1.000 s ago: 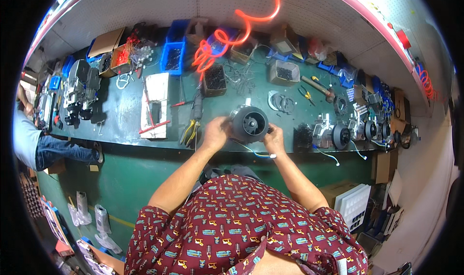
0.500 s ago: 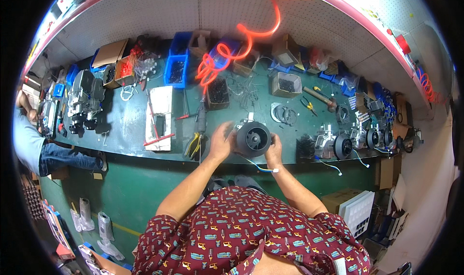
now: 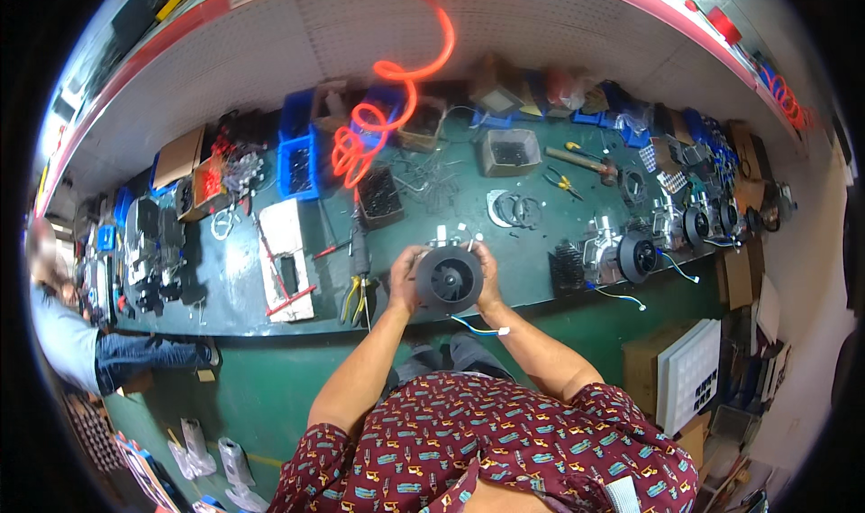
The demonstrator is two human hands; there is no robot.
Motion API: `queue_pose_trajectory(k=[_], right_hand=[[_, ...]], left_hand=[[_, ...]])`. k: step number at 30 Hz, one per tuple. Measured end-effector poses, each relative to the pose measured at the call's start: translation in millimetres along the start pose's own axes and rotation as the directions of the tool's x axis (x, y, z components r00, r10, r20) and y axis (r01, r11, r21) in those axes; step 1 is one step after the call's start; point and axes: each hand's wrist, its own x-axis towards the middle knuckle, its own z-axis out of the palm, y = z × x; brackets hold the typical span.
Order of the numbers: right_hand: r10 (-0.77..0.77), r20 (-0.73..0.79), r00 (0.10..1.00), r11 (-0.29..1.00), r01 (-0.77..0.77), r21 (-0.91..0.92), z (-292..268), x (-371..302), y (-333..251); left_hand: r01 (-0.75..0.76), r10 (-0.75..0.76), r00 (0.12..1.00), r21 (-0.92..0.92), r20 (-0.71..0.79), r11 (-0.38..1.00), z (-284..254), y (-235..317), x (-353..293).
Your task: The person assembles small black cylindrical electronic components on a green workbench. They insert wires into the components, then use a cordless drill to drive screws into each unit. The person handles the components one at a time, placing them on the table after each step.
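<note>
I hold a round black fan unit with a dark impeller in its middle, raised just over the near edge of the green workbench. My left hand grips its left side and my right hand grips its right side. A thin blue and yellow wire with a white plug hangs from under the unit. A small metal part lies on the bench just beyond the fan.
Yellow-handled pliers and a white box lie left of my hands. An orange coiled hose hangs over blue bins. Several similar fan units stand at right. Another person sits at far left. Cardboard boxes stand below the bench.
The fan unit and both hands have stayed together at the bench edge; the view has shifted so they sit a little lower and more central than before.
</note>
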Motion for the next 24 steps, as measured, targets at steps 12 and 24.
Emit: queue_pose_trajectory(k=[12,24], right_hand=[[-0.024,-0.028,0.999,0.999,0.024,-0.023,2,5,1],[-0.236,0.106,0.966,0.696,0.244,-0.675,-23,-78,-40]], left_hand=[[-0.015,0.014,1.000,0.048,0.023,0.999,0,-5,3],[-0.197,0.179,0.978,0.762,0.108,0.617,-34,41,-87]])
